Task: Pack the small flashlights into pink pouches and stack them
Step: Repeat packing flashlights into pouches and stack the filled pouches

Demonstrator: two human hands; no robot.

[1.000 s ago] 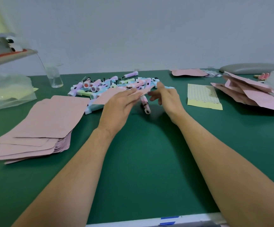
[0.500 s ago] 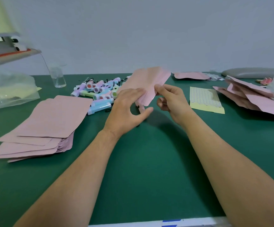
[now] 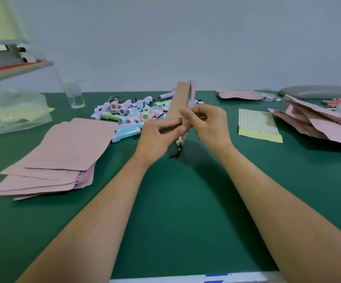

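A pink pouch stands upright, seen edge-on, pinched between my left hand and my right hand above the green table. A small pink flashlight pokes out below the hands, its black strap dangling onto the table. Which hand holds the flashlight I cannot tell. Behind the hands lies a heap of pastel flashlights. A stack of flat pink pouches rests at the left. Several filled pink pouches are piled at the right.
A yellow dotted sheet lies right of my hands. A clear cup and a clear plastic bag sit at the back left under a shelf. One more pink pouch and a grey pad lie at the back right.
The pouch was lifted off the flashlight heap and turned upright, edge-on to me. Both hands drew closer together around it, and a pink flashlight came up with them.
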